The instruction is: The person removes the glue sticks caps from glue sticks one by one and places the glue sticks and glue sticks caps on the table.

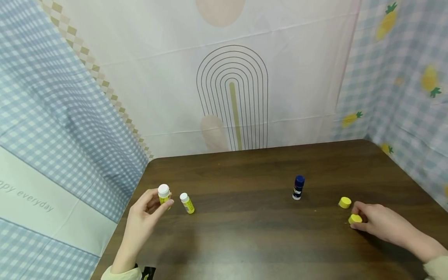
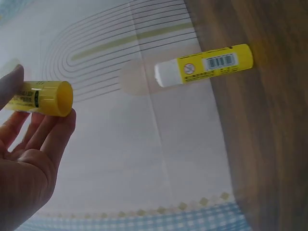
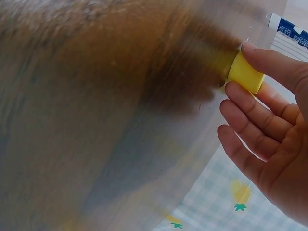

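My left hand (image 1: 142, 217) holds a yellow glue stick (image 2: 36, 98) with a white top between thumb and fingers, upright and raised over the table's left side. Just right of it a second yellow glue stick (image 1: 187, 203), also white-topped, stands on the table; its printed barcode label (image 2: 221, 61) faces the left wrist camera. Over at the right, my right hand (image 1: 383, 223) pinches a short yellow cap (image 3: 246, 72) between thumb and index finger, low at the tabletop. Another yellow cap (image 1: 344, 202) sits just beyond those fingertips.
A dark blue glue stick (image 1: 298, 188) with a white base stands upright on the brown wooden table (image 1: 245, 229), right of the middle. A white printed cloth (image 1: 168, 93) hangs behind the table, with checked cloth (image 1: 70, 97) along the sides.
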A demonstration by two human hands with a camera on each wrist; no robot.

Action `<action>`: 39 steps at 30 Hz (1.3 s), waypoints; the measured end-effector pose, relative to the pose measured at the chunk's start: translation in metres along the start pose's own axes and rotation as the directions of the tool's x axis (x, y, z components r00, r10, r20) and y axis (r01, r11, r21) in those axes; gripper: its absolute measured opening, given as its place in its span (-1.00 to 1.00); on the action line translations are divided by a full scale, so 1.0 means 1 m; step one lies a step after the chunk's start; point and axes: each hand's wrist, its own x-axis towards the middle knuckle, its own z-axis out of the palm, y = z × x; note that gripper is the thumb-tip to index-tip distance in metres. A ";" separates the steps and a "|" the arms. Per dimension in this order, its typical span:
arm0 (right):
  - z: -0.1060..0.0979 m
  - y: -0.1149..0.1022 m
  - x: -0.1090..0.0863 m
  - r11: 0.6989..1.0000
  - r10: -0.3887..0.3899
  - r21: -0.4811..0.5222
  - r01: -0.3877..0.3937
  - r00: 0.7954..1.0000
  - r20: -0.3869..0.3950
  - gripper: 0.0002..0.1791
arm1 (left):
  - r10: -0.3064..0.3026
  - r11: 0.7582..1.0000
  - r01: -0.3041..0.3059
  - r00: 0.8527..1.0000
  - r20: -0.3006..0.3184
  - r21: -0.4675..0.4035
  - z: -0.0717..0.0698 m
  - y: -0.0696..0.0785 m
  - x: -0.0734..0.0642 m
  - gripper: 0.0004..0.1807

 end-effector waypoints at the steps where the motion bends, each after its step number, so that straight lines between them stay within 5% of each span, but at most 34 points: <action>1: 0.000 0.000 0.000 1.000 -0.003 0.004 0.003 1.000 0.002 -0.69 | -0.023 1.000 0.023 1.000 0.002 0.002 0.000 -0.002 -0.001 -0.68; 9: 0.003 0.001 -0.002 0.999 -0.009 0.039 0.009 1.000 0.005 -0.70 | -0.223 0.974 0.222 0.974 0.032 0.039 0.000 -0.016 -0.008 -0.67; 16: 0.003 0.001 -0.003 0.999 -0.014 0.036 0.015 1.000 -0.014 -0.69 | -0.305 0.952 0.297 0.937 0.171 0.067 0.009 -0.028 -0.016 -0.72; 24: 0.001 -0.002 -0.001 1.000 -0.007 0.028 0.007 1.000 -0.010 -0.70 | -0.328 0.944 0.306 0.894 0.304 0.121 0.018 -0.041 -0.022 -0.73; 39: 0.001 -0.006 -0.002 1.000 -0.010 0.022 0.010 1.000 0.015 -0.69 | -0.279 0.955 0.212 0.878 0.388 0.205 0.029 -0.057 -0.022 -0.75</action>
